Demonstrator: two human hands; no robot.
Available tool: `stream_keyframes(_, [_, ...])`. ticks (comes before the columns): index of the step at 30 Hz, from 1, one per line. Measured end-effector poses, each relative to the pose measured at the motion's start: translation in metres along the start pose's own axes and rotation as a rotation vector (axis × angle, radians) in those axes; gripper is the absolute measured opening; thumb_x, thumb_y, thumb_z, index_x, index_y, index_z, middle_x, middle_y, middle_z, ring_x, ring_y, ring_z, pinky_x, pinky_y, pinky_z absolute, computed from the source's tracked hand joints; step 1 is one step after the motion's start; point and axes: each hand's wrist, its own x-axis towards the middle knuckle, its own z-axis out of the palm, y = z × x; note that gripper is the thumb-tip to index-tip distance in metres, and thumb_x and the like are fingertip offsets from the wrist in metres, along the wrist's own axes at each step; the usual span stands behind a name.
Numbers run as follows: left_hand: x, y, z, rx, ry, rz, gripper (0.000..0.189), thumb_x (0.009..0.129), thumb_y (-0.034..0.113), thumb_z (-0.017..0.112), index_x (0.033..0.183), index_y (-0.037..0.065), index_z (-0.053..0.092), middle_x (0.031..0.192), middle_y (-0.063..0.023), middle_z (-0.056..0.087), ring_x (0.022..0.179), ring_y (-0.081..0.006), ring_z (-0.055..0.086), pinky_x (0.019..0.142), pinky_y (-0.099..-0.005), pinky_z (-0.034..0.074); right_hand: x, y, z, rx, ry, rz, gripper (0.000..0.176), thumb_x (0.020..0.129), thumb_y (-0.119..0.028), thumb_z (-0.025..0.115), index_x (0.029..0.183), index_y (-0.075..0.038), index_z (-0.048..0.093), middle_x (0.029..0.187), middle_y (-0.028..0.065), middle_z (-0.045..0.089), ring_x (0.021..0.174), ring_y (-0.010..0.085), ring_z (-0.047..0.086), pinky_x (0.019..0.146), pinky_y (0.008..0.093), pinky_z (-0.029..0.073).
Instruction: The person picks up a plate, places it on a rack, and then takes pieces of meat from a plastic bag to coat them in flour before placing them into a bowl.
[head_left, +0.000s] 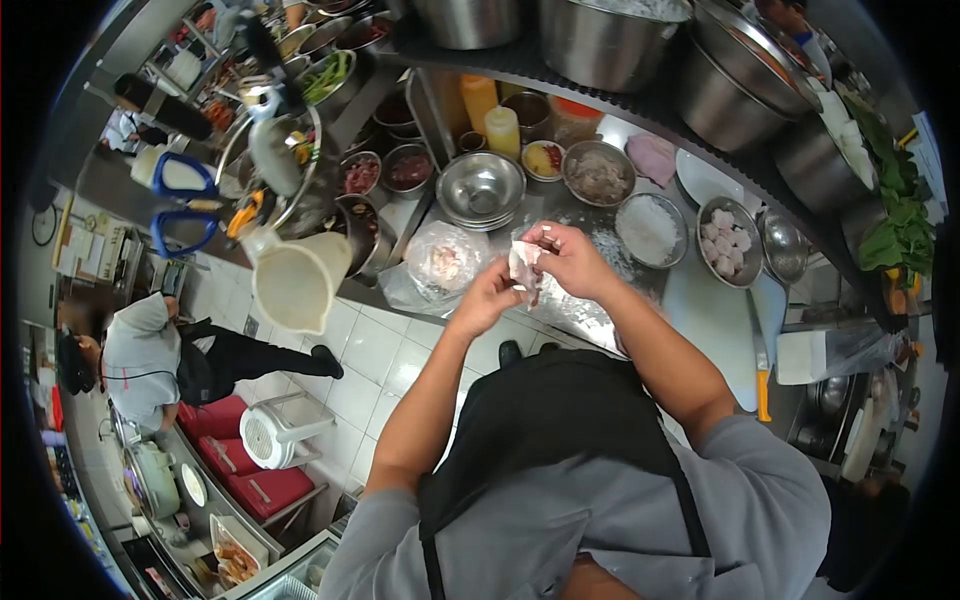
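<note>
Between my two hands, above the near edge of the steel counter, is a small pale piece of food (524,268), whitish and pinkish. My left hand (487,298) pinches it from the left side. From the right, my right hand (572,262) has its fingers closed on the same piece. A plastic-lined bowl (447,256) with some pale food sits left of my hands. Stacked steel bowls (481,188) stand behind. Right of my hands are a bowl of white powder (651,230) and a bowl of pale round pieces (725,241). White powder dusts the counter.
A cutting board (712,320) lies at the right, with a yellow-handled knife (763,385) on it. Large steel pots (610,45) stand on the shelf above. A pitcher (298,280) is at the left. Farther left, a person (145,350) stands near red chairs (262,490).
</note>
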Motion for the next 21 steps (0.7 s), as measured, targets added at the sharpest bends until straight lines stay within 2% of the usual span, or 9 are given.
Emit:
stream_keyframes(2, [0.010,-0.037,0.008,0.081,0.002,-0.123,0.024,0.092,0.012,0.065,0.114,0.002,0.063,0.098,-0.0029,0.068,0.090,-0.0108,0.062,0.082,-0.0253,0.047,-0.009,0.029,-0.021,0.066,0.055,-0.008,0.017,0.096,-0.013,0.061,0.109,-0.003,0.061,0.096,0.0007,0.064,0.086,0.0096,0.061,0.076,0.0281,0.052])
stream_keyframes(4, [0.016,-0.073,0.015,0.194,0.053,-0.218,0.016,0.094,0.013,0.065,0.103,0.002,0.068,0.086,-0.0002,0.069,0.080,-0.0082,0.061,0.076,-0.0246,0.047,-0.018,0.050,-0.040,0.161,0.236,0.094,0.017,0.096,-0.013,0.058,0.110,-0.004,0.061,0.097,0.0009,0.064,0.085,0.0102,0.061,0.075,0.0286,0.052])
stream_keyframes(9, [0.027,-0.119,0.032,0.301,0.212,-0.378,0.015,0.094,0.015,0.065,0.098,0.002,0.069,0.079,-0.0007,0.066,0.069,-0.0078,0.054,0.067,-0.0257,0.044,-0.023,0.118,-0.077,0.249,0.623,0.337,0.022,0.094,-0.011,0.054,0.113,-0.003,0.062,0.090,0.0019,0.063,0.071,0.0102,0.058,0.060,0.0261,0.047])
stream_keyframes(11, [0.033,-0.133,0.028,0.490,0.225,-0.430,0.017,0.092,0.016,0.066,0.097,0.001,0.069,0.078,-0.0020,0.066,0.068,-0.0091,0.054,0.065,-0.0257,0.044,-0.016,0.143,-0.091,0.182,0.602,0.321,0.020,0.093,-0.012,0.056,0.108,-0.001,0.063,0.083,0.0037,0.062,0.067,0.0112,0.056,0.057,0.0290,0.046])
stream_keyframes(14, [0.046,-0.134,0.031,0.493,0.226,-0.497,0.019,0.090,0.016,0.067,0.096,-0.002,0.068,0.077,-0.0040,0.065,0.069,-0.0114,0.057,0.065,-0.0265,0.046,-0.011,0.158,-0.102,0.010,0.602,0.347,0.021,0.092,-0.013,0.057,0.105,0.001,0.064,0.079,0.0066,0.062,0.067,0.0146,0.058,0.058,0.0319,0.048])
stream_keyframes(17, [0.056,-0.142,0.027,0.228,0.252,-0.722,0.018,0.089,0.014,0.066,0.095,-0.002,0.068,0.075,-0.0038,0.063,0.070,-0.0127,0.059,0.066,-0.0293,0.050,-0.002,0.178,-0.109,-0.130,0.671,0.350,0.022,0.091,-0.012,0.057,0.105,0.002,0.066,0.081,0.0117,0.066,0.072,0.0208,0.063,0.063,0.0358,0.050])
stream_keyframes(19, [0.061,-0.143,0.023,0.263,0.256,-0.750,0.018,0.084,0.014,0.065,0.087,-0.004,0.068,0.076,-0.0117,0.066,0.070,-0.0218,0.064,0.070,-0.0354,0.053,0.001,0.186,-0.111,-0.263,0.645,0.370,0.024,0.090,-0.011,0.058,0.107,0.002,0.067,0.085,0.0164,0.069,0.078,0.0276,0.068,0.068,0.0397,0.052])
stream_keyframes(20, [0.059,-0.144,0.021,0.283,0.256,-0.771,0.019,0.082,0.013,0.065,0.083,-0.005,0.068,0.076,-0.0156,0.068,0.070,-0.0263,0.066,0.072,-0.0385,0.055,0.003,0.192,-0.110,-0.440,0.607,0.301,0.023,0.089,-0.011,0.058,0.107,0.002,0.067,0.088,0.0189,0.070,0.081,0.0308,0.068,0.070,0.0415,0.053])
stream_keyframes(21, [0.059,-0.161,0.012,0.653,0.124,-0.596,0.019,0.080,0.014,0.066,0.084,-0.005,0.068,0.078,-0.0171,0.068,0.072,-0.0281,0.067,0.072,-0.0389,0.055,0.005,0.194,-0.110,-0.615,0.565,0.229,0.023,0.088,-0.010,0.059,0.107,0.001,0.067,0.090,0.0214,0.070,0.084,0.0340,0.068,0.073,0.0433,0.053])
